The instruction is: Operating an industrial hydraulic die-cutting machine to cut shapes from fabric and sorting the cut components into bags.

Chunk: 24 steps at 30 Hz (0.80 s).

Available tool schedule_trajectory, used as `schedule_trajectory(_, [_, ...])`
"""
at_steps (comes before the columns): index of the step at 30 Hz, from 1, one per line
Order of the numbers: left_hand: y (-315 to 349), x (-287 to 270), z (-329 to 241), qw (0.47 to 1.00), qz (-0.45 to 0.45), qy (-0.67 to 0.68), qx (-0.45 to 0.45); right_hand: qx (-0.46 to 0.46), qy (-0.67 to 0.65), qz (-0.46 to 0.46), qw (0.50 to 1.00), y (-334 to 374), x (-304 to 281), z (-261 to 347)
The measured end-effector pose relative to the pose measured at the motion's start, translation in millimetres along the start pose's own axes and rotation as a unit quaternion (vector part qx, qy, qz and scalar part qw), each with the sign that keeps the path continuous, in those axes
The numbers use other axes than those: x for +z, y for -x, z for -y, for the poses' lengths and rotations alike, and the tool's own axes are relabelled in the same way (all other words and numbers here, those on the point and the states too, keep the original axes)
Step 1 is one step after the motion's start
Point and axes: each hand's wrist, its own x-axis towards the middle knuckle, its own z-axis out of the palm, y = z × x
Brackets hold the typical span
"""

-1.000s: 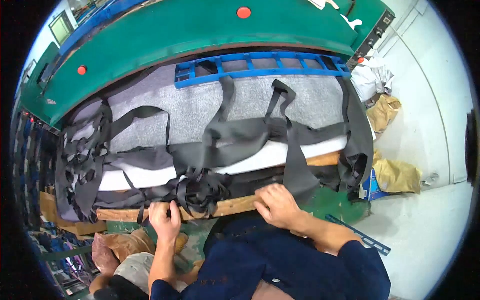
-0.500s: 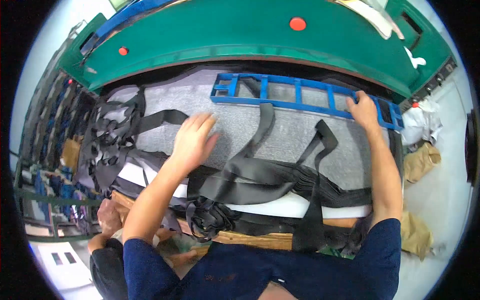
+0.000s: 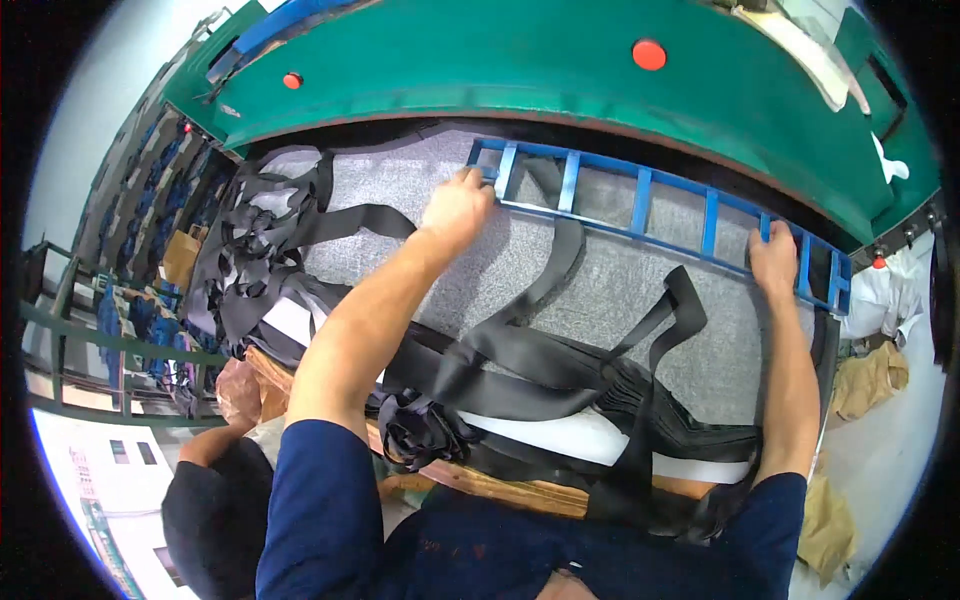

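Observation:
A blue ladder-shaped frame with several crossbars lies at the far side of the grey worktop. My left hand is closed on its left end, and my right hand grips it near the right end. One black strap runs out from beneath the frame's near edge. Closer to me, long flat black strips lie layered over a white sheet. A folded black strip stands up below the frame. On the left, another strip leads to a tangled black heap.
A green machine beam with red buttons spans the far edge. Wooden boards line the near edge. Another person is at the lower left. Brown paper bags stand at the right, and racks at the left.
My left hand has moved right and away from me, from above the worktop onto the frame's left end. My right hand stays on the frame. The whole view has shifted and tilted slightly.

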Motion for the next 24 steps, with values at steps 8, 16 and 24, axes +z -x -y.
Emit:
schedule_trajectory(8, [15,-21,3,0.997,-0.061,0.033,-0.031,-0.075,-0.082,-0.071,0.991,7,-11,-11])
schedule_trajectory(16, [71,-68,67,0.985,-0.151,0.072,-0.034,-0.1,-0.197,0.035,0.975,67,-47,60])
schedule_trajectory(24, [150,-76,204,0.986,-0.142,0.051,-0.068,-0.094,-0.247,0.089,0.96,131,-6,204])
